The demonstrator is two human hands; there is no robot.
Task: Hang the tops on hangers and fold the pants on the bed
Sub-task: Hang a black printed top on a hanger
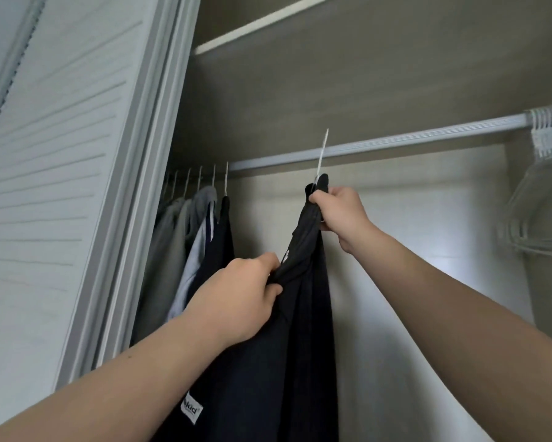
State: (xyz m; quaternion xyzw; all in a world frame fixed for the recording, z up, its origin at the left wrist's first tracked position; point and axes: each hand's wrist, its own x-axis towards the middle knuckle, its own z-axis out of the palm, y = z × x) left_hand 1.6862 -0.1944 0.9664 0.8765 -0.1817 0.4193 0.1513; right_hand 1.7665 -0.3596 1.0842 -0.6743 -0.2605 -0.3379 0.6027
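A black top hangs from a thin white hanger whose hook rises in front of the closet rail. Whether the hook rests on the rail I cannot tell. My right hand grips the top's neck and the hanger just below the hook. My left hand holds a bunch of the black fabric lower down at the shoulder. A small white label shows on the cloth near the bottom.
Several grey, light blue and dark tops hang at the rail's left end. Several empty white hangers crowd the right end. A louvred sliding door stands at the left, and a shelf runs above.
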